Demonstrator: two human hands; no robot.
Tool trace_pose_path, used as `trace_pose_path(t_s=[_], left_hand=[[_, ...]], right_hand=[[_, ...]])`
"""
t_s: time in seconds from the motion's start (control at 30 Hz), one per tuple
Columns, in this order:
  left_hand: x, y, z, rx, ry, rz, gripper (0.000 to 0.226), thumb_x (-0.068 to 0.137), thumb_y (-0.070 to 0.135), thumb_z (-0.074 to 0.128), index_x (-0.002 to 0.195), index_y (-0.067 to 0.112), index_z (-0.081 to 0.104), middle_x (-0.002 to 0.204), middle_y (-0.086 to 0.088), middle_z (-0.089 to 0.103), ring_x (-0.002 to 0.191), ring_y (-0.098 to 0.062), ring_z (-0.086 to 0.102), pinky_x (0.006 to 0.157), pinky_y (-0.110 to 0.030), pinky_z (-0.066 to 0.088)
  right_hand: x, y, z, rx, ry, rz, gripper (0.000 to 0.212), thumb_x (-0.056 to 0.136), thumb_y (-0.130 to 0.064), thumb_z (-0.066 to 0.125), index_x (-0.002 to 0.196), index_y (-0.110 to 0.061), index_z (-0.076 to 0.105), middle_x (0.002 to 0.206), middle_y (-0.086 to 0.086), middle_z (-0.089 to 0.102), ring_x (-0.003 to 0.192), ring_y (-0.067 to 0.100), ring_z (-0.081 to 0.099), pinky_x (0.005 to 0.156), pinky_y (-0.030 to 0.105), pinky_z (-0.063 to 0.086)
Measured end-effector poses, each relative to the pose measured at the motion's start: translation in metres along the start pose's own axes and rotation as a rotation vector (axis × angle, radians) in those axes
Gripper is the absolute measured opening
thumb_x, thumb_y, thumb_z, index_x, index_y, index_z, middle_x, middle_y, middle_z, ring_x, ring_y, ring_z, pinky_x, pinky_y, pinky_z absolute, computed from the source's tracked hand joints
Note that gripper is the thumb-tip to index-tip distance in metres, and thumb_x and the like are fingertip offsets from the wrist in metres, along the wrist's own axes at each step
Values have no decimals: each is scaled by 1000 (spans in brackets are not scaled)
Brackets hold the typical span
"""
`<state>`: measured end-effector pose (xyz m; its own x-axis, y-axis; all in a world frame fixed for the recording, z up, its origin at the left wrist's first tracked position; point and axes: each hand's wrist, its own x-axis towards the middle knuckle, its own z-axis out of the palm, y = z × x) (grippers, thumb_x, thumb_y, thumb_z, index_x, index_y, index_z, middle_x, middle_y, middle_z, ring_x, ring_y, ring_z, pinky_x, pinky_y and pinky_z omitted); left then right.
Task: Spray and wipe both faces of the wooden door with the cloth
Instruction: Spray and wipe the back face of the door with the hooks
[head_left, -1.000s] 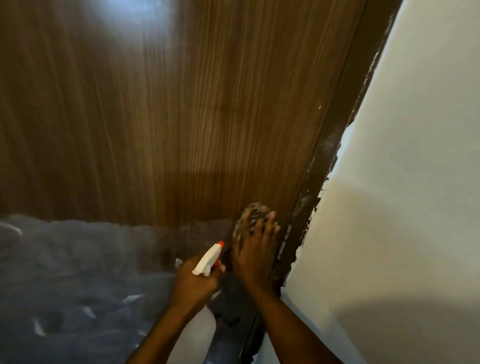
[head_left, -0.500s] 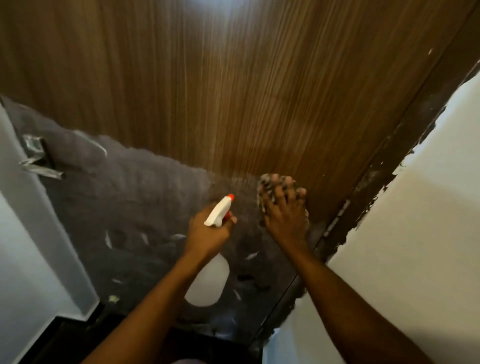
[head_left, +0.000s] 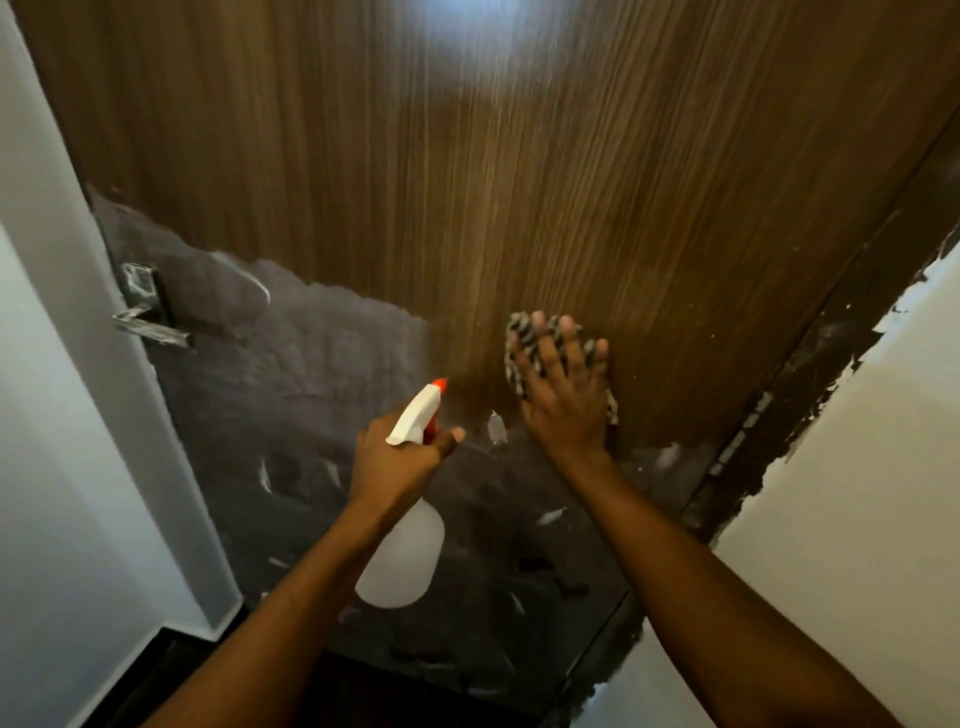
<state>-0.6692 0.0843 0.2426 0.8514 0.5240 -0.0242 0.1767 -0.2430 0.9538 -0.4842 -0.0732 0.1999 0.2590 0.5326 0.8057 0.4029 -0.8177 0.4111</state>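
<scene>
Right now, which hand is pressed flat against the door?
The right hand, fingers spread straight, pressing the patterned cloth onto the wooden door. The left hand is off the door, curled round the spray bottle.

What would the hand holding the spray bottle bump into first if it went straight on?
Probably the wooden door: the left hand, gripping the spray bottle, points at the door's face left of the cloth. Depth is unclear.

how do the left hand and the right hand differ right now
The left hand grips the spray bottle, fingers curled round its neck; the right hand lies flat, fingers spread, pressing the cloth on the door. The left hand sits lower in view; the right hand higher. Both reach toward the door.
</scene>
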Motion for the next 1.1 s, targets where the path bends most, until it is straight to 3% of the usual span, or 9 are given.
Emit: trace_pose_path(t_s=[0.1,0.17,0.23,0.37,0.53,0.67,0.77,0.9,1.1], left_hand=[[-1,-10,-6,-21,-30,13,64,77,35,73,132,16,46,124,-4,56,110,-20,55,97,-36,45],[0,-16,-11,-17,-25,13,61,76,35,73,129,16,49,119,-3,59,109,-21,57,98,-40,47],[5,-23,-20,-25,-7,-6,58,76,37,72,125,16,51,114,-1,60,104,-20,59,96,-40,49],[12,-35,-45,-61,36,-30,35,81,27,70,108,21,50,90,8,56,73,-3,55,68,-11,45],[24,-30,-74,-53,91,-7,49,79,32,72,122,14,55,112,-4,62,100,-19,59,96,-41,49],[31,-35,-95,-35,129,15,54,78,37,72,126,20,53,117,-6,63,104,-26,62,94,-49,50],[42,-37,-117,-38,123,41,52,77,37,71,123,23,53,112,-4,64,95,-28,64,89,-48,53],[51,-39,-138,-45,78,61,52,79,31,71,127,22,54,108,-10,65,96,-34,64,89,-49,53],[57,-43,-169,-77,94,90,55,80,29,70,131,20,51,123,-3,60,110,-20,57,98,-38,48]], right_hand=[[-39,-4,10,50,-57,-226,72,93,-42,60,156,-26,27,165,6,11,153,32,1,121,57,-1],[-61,7,12,63,-53,-275,65,93,-37,59,153,-29,34,163,5,24,153,29,10,122,54,4],[-66,13,13,54,-33,-211,61,93,-38,56,152,-30,37,159,4,32,150,29,20,120,54,10],[-8,-23,12,24,87,95,55,96,-39,52,149,-27,44,158,9,35,148,34,24,118,60,12],[64,-93,24,88,70,-145,55,98,-33,56,150,-22,43,161,9,27,149,34,23,121,58,7],[28,-100,36,122,-50,-426,49,103,-34,47,150,-18,43,164,8,21,153,32,12,123,53,6],[23,-90,39,110,-4,-310,43,101,-33,48,142,-21,54,164,6,21,152,30,17,122,52,11],[73,-117,24,51,65,27,57,95,-35,52,150,-20,44,163,11,21,149,36,19,120,58,4],[128,-197,38,59,-19,-211,63,101,-33,49,157,-19,25,166,9,10,153,34,3,121,56,-5]])
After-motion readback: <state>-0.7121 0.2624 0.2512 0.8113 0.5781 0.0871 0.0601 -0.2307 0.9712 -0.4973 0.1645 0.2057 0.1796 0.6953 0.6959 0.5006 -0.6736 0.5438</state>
